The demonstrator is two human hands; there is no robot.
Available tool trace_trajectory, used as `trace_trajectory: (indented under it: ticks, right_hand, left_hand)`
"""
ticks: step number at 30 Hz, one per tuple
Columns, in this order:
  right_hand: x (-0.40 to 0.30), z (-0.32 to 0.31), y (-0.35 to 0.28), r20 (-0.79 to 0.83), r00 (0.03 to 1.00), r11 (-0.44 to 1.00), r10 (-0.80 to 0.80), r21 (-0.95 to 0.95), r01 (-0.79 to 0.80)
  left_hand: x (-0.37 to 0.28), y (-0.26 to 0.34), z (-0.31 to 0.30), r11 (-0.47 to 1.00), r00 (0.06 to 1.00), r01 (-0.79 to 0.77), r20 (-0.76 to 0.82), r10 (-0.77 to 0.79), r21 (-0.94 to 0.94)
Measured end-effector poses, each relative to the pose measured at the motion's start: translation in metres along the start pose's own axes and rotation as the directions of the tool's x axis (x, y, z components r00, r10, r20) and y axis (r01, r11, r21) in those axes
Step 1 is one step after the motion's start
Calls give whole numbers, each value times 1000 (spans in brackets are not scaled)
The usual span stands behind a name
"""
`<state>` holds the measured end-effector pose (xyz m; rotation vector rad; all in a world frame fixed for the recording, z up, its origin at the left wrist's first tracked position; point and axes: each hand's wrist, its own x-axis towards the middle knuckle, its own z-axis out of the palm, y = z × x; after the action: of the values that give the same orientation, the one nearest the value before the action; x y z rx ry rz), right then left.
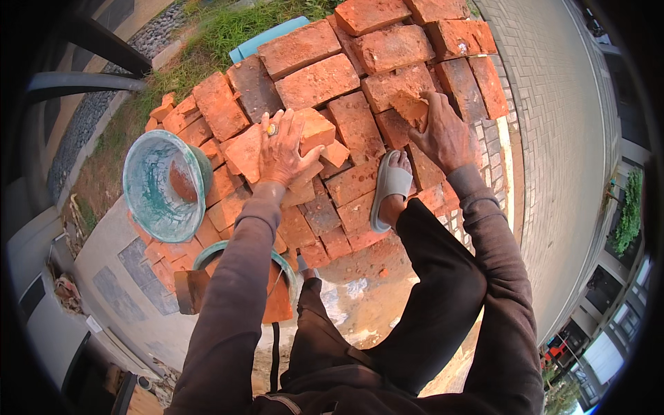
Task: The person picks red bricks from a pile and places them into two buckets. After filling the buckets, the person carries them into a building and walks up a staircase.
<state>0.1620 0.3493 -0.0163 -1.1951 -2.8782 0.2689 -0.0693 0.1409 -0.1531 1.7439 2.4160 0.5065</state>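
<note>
A stack of red-orange clay bricks (317, 82) spreads before me. My left hand (282, 148), a ring on one finger, lies palm down over a lighter orange brick (244, 150). Its fingers are spread, and the palm side is hidden, so its grip is unclear. Beside its thumb sits another brick (317, 129) with a small broken piece (335, 153) below it. On the right, the fingers and thumb of my right hand (441, 129) are closed around a broken brick piece (410, 108), just above the stack.
A worn green bucket (155, 207) stands tilted at left. Below it, a second bucket (207, 254) holds bricks, partly behind my left sleeve. My sandalled foot (391, 181) rests on the stack. Grass (223, 44), a light-blue object (267, 39) and a paved road (550, 129) border it.
</note>
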Motion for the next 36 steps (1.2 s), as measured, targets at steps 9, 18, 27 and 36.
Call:
trace_trajectory:
  ticks: [9,18,27,36]
  right_hand:
    - [3,8,2,-46,999,1000,14,-8,-15]
    - [-1,10,16,-107,994,1000,-14,-28,11]
    - [-1,12,11,-54,998,999,35,-13,-35]
    - [-1,14,12,-107,994,1000,-6,-20,3]
  left_hand:
    - [2,3,-3,991,999,-6,-48,0,-131]
    - [82,49,-16,888,998,32,-37,-55,-459]
    - [192,99,37,983,995,-95,-26,92,-156]
    - [225,110,65,989,991,-132,-11,133,71]
